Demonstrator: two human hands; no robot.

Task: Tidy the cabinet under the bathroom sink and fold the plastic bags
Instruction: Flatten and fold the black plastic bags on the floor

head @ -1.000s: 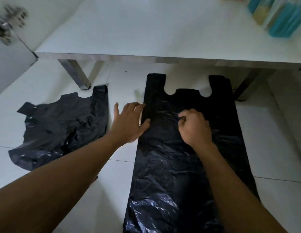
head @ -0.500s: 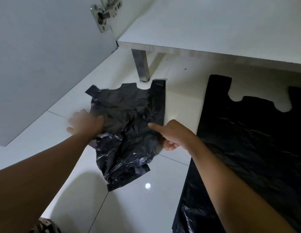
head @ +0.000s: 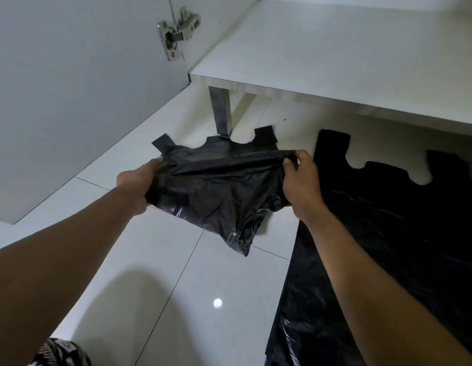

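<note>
White floor tiles point(head: 216, 286) run under the open cabinet, its door point(head: 71, 88) swung out on the left. On the head camera I see the small black bag point(head: 216, 186) stretched between both hands, long axis left to right, handles pointing away. The right hand point(head: 301, 180) pinches the folded top edge. The left hand point(head: 136, 186) grips the opposite side, its fingers hidden under plastic. A larger black bag point(head: 388, 220) lies flat beside the right forearm, cut off at the bottom of the frame.
</note>
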